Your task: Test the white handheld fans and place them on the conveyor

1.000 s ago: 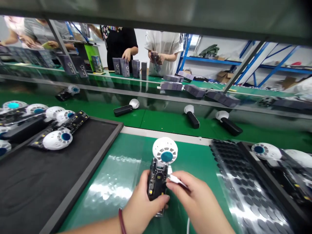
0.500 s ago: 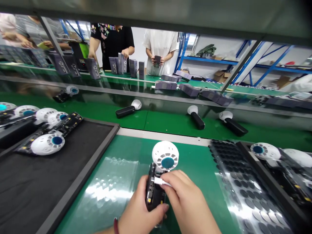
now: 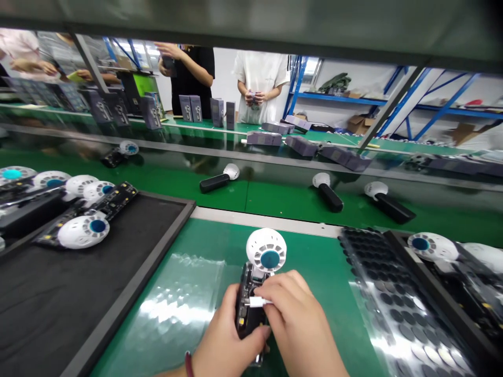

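My left hand [image 3: 230, 335] is wrapped round the black handle of a small handheld fan [image 3: 266, 251]. The fan's round white head, with a blue centre, points away from me, and the handle's circuit board lies bare. Between the thumb and fingers of my right hand [image 3: 298, 319] is a white cable plug [image 3: 256, 302]. Its metal tip is at the side of the board; whether it sits in a socket I cannot tell. Both hands are over the green work surface [image 3: 322, 262], and the lower handle is partly covered by my left thumb.
On the left, several opened fans [image 3: 84, 232] lie in a black tray [image 3: 157, 230]. To the right are a sheet of round black stickers [image 3: 387, 298] and another tray of fans [image 3: 432, 246]. Beyond, a green belt [image 3: 271, 196] carries fans; co-workers stand behind boxes [image 3: 190, 108].
The white plug has moved slightly down along the board with my right hand. Fans on the belt have shifted right. Across the belt, a co-worker in black has raised their hands.
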A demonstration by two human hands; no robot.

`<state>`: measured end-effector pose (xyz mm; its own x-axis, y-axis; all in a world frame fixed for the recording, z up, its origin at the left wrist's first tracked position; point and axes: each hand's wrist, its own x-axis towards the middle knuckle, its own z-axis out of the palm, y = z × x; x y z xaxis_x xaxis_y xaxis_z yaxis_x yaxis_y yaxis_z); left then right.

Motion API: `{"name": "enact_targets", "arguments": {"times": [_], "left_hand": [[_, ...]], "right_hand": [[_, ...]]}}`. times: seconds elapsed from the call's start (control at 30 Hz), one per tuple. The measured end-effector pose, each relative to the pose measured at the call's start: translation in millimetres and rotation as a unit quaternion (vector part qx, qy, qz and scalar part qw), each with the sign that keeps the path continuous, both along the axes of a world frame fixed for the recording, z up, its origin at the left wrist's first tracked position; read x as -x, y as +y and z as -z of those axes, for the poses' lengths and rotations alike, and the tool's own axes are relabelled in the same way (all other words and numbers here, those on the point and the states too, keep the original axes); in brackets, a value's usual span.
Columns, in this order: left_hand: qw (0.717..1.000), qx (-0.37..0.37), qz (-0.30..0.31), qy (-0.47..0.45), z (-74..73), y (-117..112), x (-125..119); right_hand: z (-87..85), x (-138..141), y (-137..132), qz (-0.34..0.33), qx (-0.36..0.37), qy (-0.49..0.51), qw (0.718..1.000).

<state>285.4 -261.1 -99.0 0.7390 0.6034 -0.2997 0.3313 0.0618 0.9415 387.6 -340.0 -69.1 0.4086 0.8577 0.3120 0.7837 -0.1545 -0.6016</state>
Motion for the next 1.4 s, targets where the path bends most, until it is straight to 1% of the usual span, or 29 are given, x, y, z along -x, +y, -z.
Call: {"name": "enact_targets", "arguments": {"times": [0.07, 0.1, 0.2, 0.27, 0.3, 0.37, 0.4, 0.47, 0.57, 0.67, 0.73, 0.8, 0.83, 0.97, 1.1, 1.23, 1.4], "left_hand": [[1.000, 0.020, -0.005, -0.012, 0.6, 0, 0], [0.999, 0.032, -0.007, -0.019, 1.0, 0, 0], [0.994, 0.090, -0.004, -0.061, 1.7, 1, 0], [0.983, 0.153, -0.008, -0.106, -0.2, 2, -1], [0.974, 0.188, -0.019, -0.123, -2.2, 2, -2], [0.956, 0.255, -0.044, -0.141, -8.1, 3, -3], [0.948, 0.281, -0.052, -0.143, -11.7, 3, -3], [0.935, 0.320, -0.051, -0.147, -19.1, 5, -3], [0.921, 0.358, -0.055, -0.144, -28.4, 10, 0], [0.907, 0.387, -0.060, -0.154, -33.5, 16, 2], [0.898, 0.405, -0.039, -0.168, -34.7, 19, 3], [0.899, 0.408, -0.018, -0.161, -34.9, 20, 2], [0.905, 0.398, -0.015, -0.151, -35.0, 20, 2], [0.936, 0.326, -0.041, -0.128, -38.1, 16, 1], [0.953, 0.275, -0.046, -0.122, -43.9, 8, -1], [0.957, 0.260, -0.025, -0.126, -45.4, 5, 0], [0.958, 0.261, -0.006, -0.121, -40.4, 8, 3]], "right_hand": [[5.8, 2, 1, 0.020, 0.007, 0.010, 1.000], [8.5, 2, 1, 0.032, 0.011, 0.031, 0.999], [12.6, 1, 2, 0.062, -0.012, 0.148, 0.987], [10.0, -2, 0, 0.066, -0.035, 0.235, 0.969], [7.4, -4, -3, 0.062, -0.038, 0.269, 0.960], [1.4, -8, -10, 0.060, -0.026, 0.309, 0.949], [-1.1, -10, -15, 0.060, -0.020, 0.312, 0.948], [-3.4, -12, -22, 0.061, -0.015, 0.282, 0.957], [-1.6, -12, -28, 0.043, -0.026, 0.195, 0.980], [-1.1, -12, -29, 0.004, -0.018, 0.097, 0.995], [-2.7, -12, -28, -0.017, -0.009, 0.050, 0.999], [-3.8, -11, -28, -0.021, -0.012, 0.028, 0.999], [-3.7, -11, -28, -0.020, -0.022, 0.024, 0.999], [0.8, -8, -27, -0.022, -0.069, 0.019, 0.997], [4.2, -5, -25, -0.022, -0.089, 0.014, 0.996], [3.3, -4, -25, -0.016, -0.087, 0.012, 0.996], [6.0, -4, -25, -0.007, -0.076, 0.013, 0.997]]}}
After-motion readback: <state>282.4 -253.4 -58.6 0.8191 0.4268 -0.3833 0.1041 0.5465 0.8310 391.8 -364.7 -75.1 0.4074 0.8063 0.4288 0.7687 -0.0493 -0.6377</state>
